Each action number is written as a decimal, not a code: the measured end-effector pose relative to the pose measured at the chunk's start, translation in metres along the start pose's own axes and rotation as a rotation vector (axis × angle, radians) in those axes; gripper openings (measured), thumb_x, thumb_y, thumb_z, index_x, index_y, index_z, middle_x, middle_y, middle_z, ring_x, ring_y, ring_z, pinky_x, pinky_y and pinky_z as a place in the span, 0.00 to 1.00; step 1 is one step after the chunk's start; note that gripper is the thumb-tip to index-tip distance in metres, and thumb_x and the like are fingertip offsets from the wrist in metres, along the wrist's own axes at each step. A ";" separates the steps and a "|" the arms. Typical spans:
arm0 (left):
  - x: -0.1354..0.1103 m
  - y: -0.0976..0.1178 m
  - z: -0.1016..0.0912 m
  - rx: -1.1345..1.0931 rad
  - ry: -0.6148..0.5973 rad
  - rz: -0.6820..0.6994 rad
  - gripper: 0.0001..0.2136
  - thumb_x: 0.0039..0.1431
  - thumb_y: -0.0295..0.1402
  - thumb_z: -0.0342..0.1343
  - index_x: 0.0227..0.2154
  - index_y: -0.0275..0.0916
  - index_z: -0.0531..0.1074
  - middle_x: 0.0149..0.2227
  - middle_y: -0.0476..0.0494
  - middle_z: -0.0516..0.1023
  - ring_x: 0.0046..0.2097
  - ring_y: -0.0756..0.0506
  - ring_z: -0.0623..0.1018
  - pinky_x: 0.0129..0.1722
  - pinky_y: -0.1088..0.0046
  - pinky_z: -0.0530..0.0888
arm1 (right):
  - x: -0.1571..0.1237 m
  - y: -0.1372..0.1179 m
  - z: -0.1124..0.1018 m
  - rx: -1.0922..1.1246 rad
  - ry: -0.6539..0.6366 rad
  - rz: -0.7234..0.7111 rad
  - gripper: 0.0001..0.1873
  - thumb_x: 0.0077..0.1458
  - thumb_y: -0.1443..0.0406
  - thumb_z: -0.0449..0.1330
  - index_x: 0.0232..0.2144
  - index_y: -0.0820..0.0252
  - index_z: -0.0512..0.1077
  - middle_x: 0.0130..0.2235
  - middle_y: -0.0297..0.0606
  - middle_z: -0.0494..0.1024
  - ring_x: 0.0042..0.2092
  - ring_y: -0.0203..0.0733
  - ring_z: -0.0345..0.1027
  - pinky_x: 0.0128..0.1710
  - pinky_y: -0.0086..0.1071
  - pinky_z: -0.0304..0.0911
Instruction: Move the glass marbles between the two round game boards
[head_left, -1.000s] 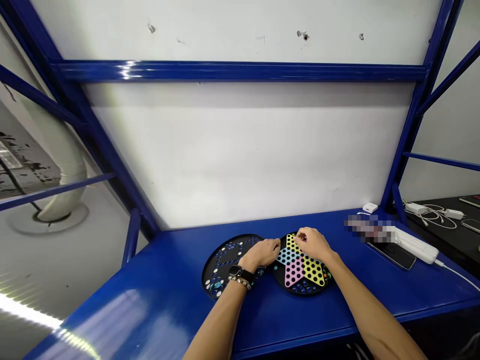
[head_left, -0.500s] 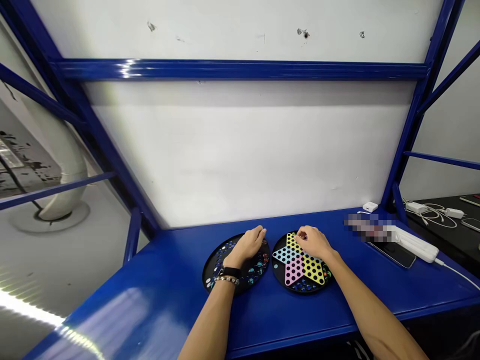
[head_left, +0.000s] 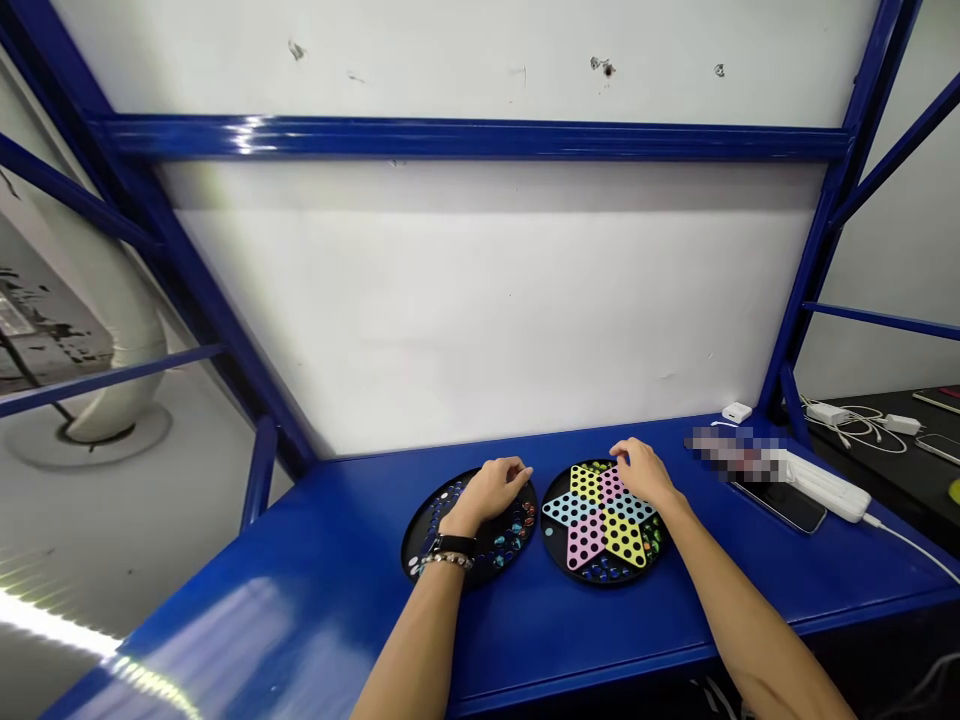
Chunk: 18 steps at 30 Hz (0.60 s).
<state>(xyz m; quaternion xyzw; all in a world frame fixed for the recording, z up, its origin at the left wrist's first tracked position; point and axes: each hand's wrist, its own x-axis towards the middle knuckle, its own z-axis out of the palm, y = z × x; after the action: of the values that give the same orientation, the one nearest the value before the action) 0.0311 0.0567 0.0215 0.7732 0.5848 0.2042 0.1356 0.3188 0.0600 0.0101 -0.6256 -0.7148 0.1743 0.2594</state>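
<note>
My left hand (head_left: 491,488) hovers over a round black tray (head_left: 415,532) that holds several loose glass marbles (head_left: 501,541). Its fingers are curled in together; whatever they hold is hidden. On the right lies a Chinese checkers board (head_left: 585,520), a star of yellow, pink and blue points with black holes, with marbles in its black outer rim. My right hand (head_left: 643,474) is over the board's upper right, covering part of a pink point. Its fingers are bent toward the thumb, and I cannot make out anything between them.
Both round pieces rest on a blue table (head_left: 337,560) against a white wall panel. A phone (head_left: 787,505), a white power bank (head_left: 829,487) with a cable and a small white case (head_left: 737,412) lie to the right. Blue frame posts stand at both sides.
My right hand has moved up and right, off the yellow point, uncovering more of the star. My left hand has shifted slightly down over the tray, its fingers still curled.
</note>
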 end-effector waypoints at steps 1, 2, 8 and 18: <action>0.000 0.000 0.001 0.003 -0.001 0.005 0.18 0.63 0.47 0.45 0.26 0.41 0.71 0.25 0.48 0.75 0.28 0.47 0.72 0.29 0.72 0.62 | -0.001 -0.001 0.003 -0.025 -0.023 -0.053 0.17 0.63 0.69 0.48 0.46 0.56 0.76 0.50 0.41 0.76 0.53 0.46 0.68 0.46 0.34 0.60; 0.001 -0.001 0.002 0.006 -0.002 0.010 0.18 0.63 0.47 0.45 0.26 0.41 0.71 0.25 0.48 0.75 0.28 0.47 0.72 0.29 0.72 0.62 | -0.003 -0.003 0.005 -0.056 -0.044 -0.095 0.17 0.64 0.69 0.49 0.46 0.56 0.76 0.50 0.41 0.76 0.53 0.47 0.67 0.48 0.37 0.59; 0.001 -0.001 0.006 0.011 -0.008 0.035 0.19 0.64 0.46 0.44 0.26 0.41 0.71 0.25 0.48 0.75 0.28 0.46 0.71 0.29 0.72 0.62 | -0.010 -0.017 0.015 -0.228 -0.096 -0.162 0.16 0.65 0.65 0.48 0.45 0.58 0.76 0.47 0.46 0.75 0.51 0.52 0.64 0.48 0.45 0.57; 0.016 0.039 0.011 0.039 0.011 0.104 0.16 0.65 0.42 0.46 0.33 0.40 0.76 0.34 0.46 0.81 0.35 0.46 0.77 0.33 0.73 0.68 | 0.002 -0.027 0.028 -0.145 -0.028 -0.046 0.11 0.61 0.69 0.53 0.27 0.58 0.71 0.33 0.41 0.78 0.43 0.48 0.69 0.41 0.37 0.55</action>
<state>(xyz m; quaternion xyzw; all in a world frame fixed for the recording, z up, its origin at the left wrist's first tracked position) 0.0727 0.0612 0.0317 0.8039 0.5486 0.2035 0.1065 0.2802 0.0598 0.0035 -0.6236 -0.7434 0.1247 0.2073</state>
